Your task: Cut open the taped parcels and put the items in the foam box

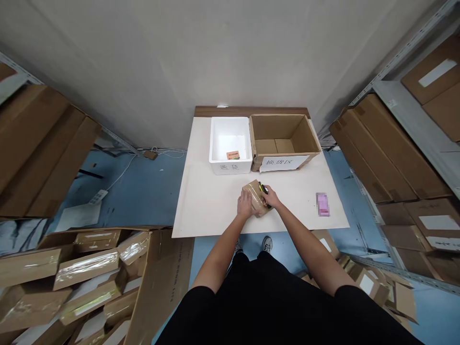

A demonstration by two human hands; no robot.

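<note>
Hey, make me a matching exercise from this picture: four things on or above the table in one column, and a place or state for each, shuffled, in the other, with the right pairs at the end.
Things
1. White box
2. Open cardboard box on the table
3. Taped parcel
4. Black and yellow tool

Places and states
A. Touched by the left hand
B. Has a small orange item inside
C. Held in the right hand
D. Has a white paper sign on its front

Pairs: 1-B, 2-D, 3-A, 4-C
</note>
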